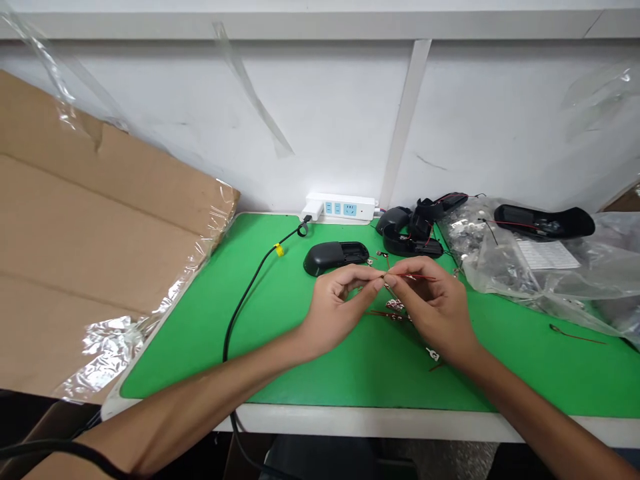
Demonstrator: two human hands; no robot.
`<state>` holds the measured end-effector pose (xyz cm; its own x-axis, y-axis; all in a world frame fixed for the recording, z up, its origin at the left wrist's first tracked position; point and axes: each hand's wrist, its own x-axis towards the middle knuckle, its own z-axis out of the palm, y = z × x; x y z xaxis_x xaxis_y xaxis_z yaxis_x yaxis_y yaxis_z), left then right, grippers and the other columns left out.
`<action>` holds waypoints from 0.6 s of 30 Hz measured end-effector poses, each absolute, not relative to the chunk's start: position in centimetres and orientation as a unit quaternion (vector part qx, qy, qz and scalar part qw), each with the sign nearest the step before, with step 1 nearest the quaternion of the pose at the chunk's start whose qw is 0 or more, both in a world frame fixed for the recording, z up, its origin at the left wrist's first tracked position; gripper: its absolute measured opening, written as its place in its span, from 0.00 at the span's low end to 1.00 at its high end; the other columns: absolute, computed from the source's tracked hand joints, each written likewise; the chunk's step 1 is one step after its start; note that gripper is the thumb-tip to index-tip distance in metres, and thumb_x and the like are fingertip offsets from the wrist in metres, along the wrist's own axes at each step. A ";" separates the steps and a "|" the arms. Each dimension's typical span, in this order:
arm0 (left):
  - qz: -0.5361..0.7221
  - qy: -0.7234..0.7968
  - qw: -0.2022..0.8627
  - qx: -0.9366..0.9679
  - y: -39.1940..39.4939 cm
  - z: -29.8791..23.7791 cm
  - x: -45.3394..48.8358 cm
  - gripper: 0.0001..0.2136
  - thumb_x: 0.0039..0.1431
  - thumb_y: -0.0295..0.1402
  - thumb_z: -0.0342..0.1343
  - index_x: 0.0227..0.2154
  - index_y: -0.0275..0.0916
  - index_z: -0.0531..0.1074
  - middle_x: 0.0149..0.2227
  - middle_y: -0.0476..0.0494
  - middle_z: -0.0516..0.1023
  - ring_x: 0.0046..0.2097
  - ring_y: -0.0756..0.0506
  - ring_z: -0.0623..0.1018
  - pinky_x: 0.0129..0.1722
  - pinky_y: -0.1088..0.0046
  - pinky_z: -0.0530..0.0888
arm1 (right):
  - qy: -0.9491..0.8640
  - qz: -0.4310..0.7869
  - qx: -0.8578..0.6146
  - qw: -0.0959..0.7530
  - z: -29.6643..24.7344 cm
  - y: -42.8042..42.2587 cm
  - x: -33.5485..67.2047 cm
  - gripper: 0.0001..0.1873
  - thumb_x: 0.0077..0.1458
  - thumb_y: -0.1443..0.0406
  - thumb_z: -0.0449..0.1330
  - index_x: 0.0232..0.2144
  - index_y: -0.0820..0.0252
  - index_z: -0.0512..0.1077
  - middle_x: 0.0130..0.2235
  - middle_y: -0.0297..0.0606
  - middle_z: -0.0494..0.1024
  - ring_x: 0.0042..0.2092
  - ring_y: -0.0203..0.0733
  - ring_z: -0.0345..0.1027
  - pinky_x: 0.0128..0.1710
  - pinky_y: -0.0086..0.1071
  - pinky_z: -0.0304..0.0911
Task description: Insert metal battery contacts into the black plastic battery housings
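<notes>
My left hand [336,301] and my right hand [434,307] meet over the green mat [280,347], fingertips pinched together. Between them they hold a thin red wire with a small metal contact [400,277]; its red end sticks out to the right. Just under the hands lie several small metal contacts and red wire pieces [395,308]. A black plastic shell [336,256] lies directly behind the left hand.
A white power strip [345,208] sits at the wall with a black cable [240,307] running off the front edge. Black shells with wires [415,230], clear plastic bags of parts [540,267] and another black shell [545,222] lie right. Cardboard [90,240] leans left.
</notes>
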<state>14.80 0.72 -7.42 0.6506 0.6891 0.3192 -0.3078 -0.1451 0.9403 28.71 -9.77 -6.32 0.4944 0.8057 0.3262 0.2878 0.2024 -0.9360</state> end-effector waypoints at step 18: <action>0.327 0.141 0.718 0.599 1.2 -6.6 14.7 0.07 0.56 0.35 0.73 0.38 0.43 0.86 0.41 0.42 0.87 0.43 0.44 0.86 0.47 0.68 0.83 | -0.506 0.242 -0.519 0.644 -4.3 -10.5 30.8 0.04 0.60 0.60 0.71 0.36 0.52 0.82 0.39 0.38 0.82 0.40 0.43 0.76 0.36 0.36 0.76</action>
<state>14.70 1.22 -6.56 0.7470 0.6374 0.1890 -0.3005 0.0701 0.9512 30.81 -10.51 -4.34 0.3701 0.8378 0.4014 0.2142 0.3435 -0.9144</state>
